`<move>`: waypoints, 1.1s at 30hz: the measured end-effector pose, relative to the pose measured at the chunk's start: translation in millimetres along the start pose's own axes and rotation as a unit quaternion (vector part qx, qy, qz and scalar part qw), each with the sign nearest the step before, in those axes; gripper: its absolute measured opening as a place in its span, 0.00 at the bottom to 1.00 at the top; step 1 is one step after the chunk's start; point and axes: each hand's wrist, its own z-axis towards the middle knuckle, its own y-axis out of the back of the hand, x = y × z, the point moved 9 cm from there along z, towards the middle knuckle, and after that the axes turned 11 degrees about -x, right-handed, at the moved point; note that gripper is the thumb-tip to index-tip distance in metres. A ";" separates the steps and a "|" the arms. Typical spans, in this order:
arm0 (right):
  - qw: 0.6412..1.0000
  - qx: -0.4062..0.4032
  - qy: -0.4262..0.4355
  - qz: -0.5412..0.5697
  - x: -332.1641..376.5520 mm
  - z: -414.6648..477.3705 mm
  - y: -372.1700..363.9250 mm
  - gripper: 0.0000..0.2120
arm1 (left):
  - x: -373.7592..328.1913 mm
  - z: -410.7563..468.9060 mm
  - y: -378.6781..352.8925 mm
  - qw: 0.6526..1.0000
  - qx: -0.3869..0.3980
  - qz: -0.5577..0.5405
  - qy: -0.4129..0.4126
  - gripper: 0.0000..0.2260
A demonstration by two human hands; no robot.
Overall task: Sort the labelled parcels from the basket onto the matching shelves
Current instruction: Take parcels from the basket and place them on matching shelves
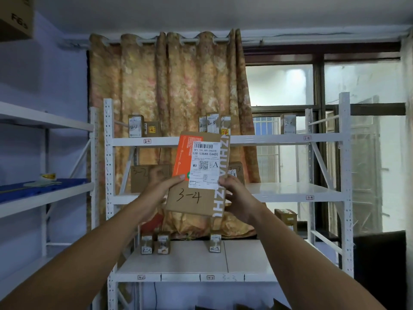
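A flat brown cardboard parcel (190, 201) marked "3-4" by hand, with a white shipping label and an orange panel, is held up in front of the white shelf rack (345, 153). My left hand (162, 187) grips its left edge and my right hand (238, 198) grips its right edge. Behind it, the middle shelf carries a tag "3-4" (309, 197) on its right section, whose board (290, 189) shows bare. Boxes marked "3-2" (140, 177) and "3-3" (235, 172) stand on that same shelf. The basket is out of view.
The top shelf holds small boxes marked "2-2" (135, 126) and "2-3" (212, 123), the lower shelf small boxes (146, 243). A second rack (44, 195) stands at left. A patterned curtain (169, 86) and a window (335, 90) lie behind.
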 end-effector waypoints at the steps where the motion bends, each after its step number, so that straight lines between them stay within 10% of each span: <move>1: 1.000 0.003 0.006 -0.004 1.6 0.3 -1.2 0.38 | 9.1 -3.3 -9.0 0.997 0.053 -0.032 0.052 0.48; 8: 0.998 0.026 0.009 -0.056 12.7 -2.5 3.3 0.30 | 24.3 -7.0 -27.5 0.987 0.099 -0.124 0.038 0.53; 12: 0.993 0.027 -0.025 -0.113 -7.8 -0.8 15.6 0.43 | 30.7 -1.5 -32.4 0.990 0.069 -0.120 0.014 0.50; 18: 0.993 0.019 -0.027 -0.117 -28.7 -12.4 41.7 0.27 | 66.3 -10.0 -54.1 0.985 0.105 -0.103 0.085 0.49; 33: 0.990 -0.060 0.006 -0.124 -42.9 -26.3 125.1 0.24 | 90.0 -18.1 -143.0 0.989 0.114 -0.066 0.071 0.24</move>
